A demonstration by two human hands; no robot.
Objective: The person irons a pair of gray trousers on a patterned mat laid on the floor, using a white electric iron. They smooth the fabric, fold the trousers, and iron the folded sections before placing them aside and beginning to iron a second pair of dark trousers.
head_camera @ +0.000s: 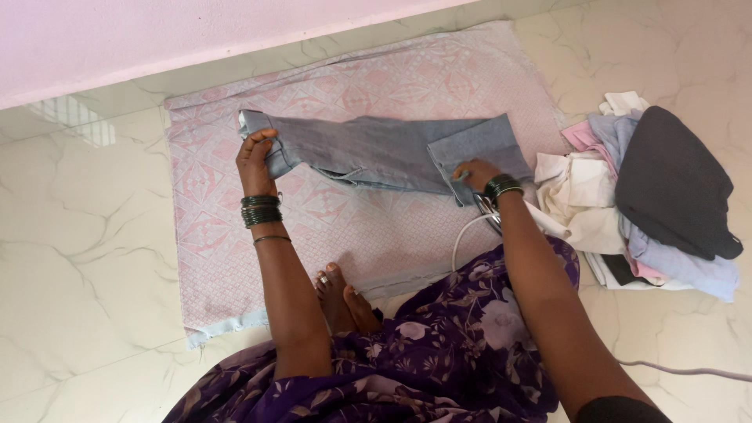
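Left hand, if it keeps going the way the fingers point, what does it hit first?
The left hand already grips the grey trousers. Straight on, probably more of the patterned pink mat, then floor and the pink wall; depth is unclear.
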